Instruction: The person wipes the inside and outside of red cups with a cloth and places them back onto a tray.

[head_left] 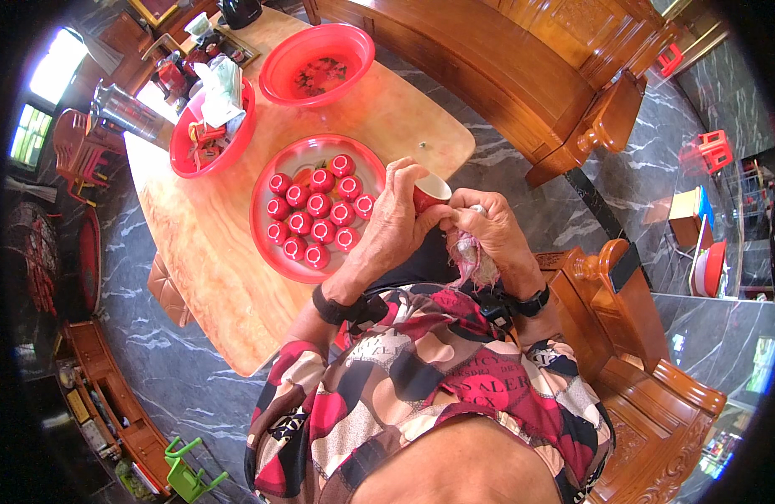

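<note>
My left hand [397,210] is wrapped round a small red cup [429,195] with a white inside, its mouth tipped up toward the right. Close against the cup, my right hand [488,227] grips a crumpled pink-and-white cloth [471,260], which hangs below the fingers. Both hands are over the near right side of the table, and their fingertips meet at the cup. Just left of my left hand lies a round red tray [266,244] with a pale middle. Several red cups [319,205] stand upside down on it in rows.
Behind the tray is a red basin [354,76] with a patterned bottom. Another red basin [182,164] at the left holds a white plastic bag [222,97] and small items. All rest on a marbled table [186,269]. A carved wooden bench [488,67] stands beyond; a wooden chair [614,319] is at right.
</note>
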